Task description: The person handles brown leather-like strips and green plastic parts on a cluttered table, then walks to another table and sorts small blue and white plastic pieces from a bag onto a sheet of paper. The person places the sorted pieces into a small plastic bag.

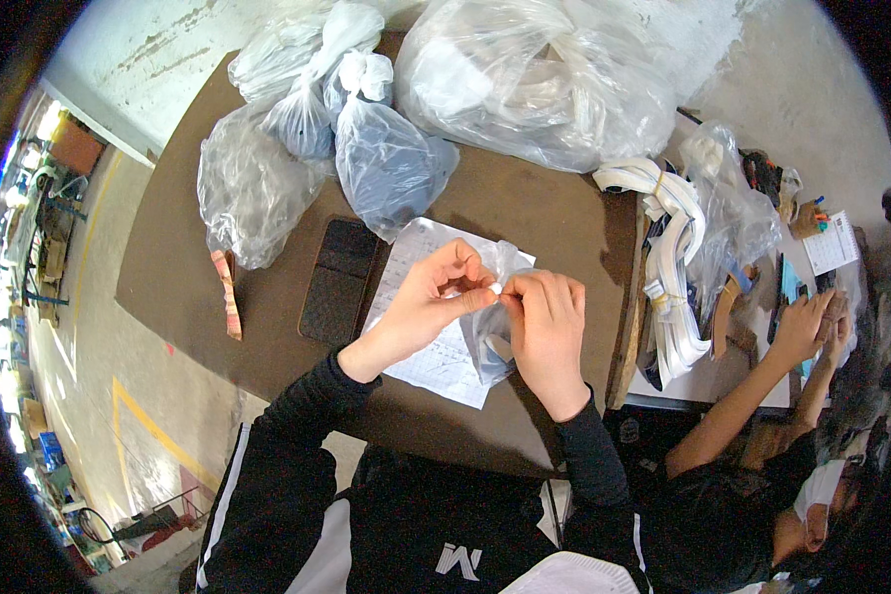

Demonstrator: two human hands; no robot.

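Note:
Over a sheet of handwritten paper [429,368], my left hand [411,312] pinches a small round white piece [495,288] between thumb and fingertip. Right up against that piece are the fingertips of my right hand [546,332]; its fingers are curled closed, and what they grip is hidden. A small clear plastic bag [487,332] lies on the paper below and between my hands, with something pale in its lower end. I cannot tell whether my right hand also touches the bag.
A dark phone [338,281] and a reddish patterned strip [228,295] lie left on the brown table [168,238]. Plastic bags [391,163] and a large clear bag [540,84] fill the back. Rightward are bundled white strips [675,307] and a co-worker's hands [807,327].

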